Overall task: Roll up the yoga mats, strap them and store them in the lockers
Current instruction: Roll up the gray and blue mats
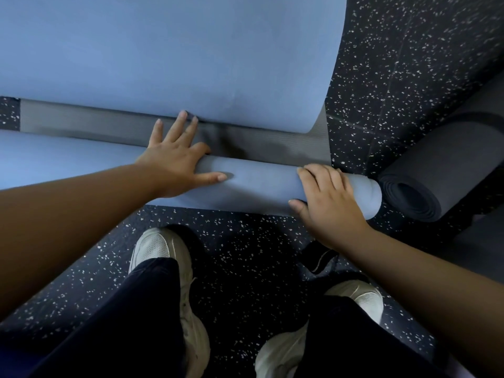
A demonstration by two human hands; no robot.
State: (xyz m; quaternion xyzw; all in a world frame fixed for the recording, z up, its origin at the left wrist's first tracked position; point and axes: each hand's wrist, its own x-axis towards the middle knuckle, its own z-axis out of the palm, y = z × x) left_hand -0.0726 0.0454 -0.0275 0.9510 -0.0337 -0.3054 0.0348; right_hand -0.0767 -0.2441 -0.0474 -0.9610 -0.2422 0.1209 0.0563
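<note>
The blue yoga mat [259, 184] lies partly rolled on the speckled floor [245, 255], its roll under both hands and its flat part stretching away beyond the fingertips. The left hand [177, 156] rests spread and flat on the roll, while the right hand [327, 197] curls over the roll's end. Just past the right hand lies a rolled dark mat [425, 181].

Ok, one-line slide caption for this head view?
Both hands, left hand and right hand, roll the blue yoga mat beside a rolled dark mat.
</note>
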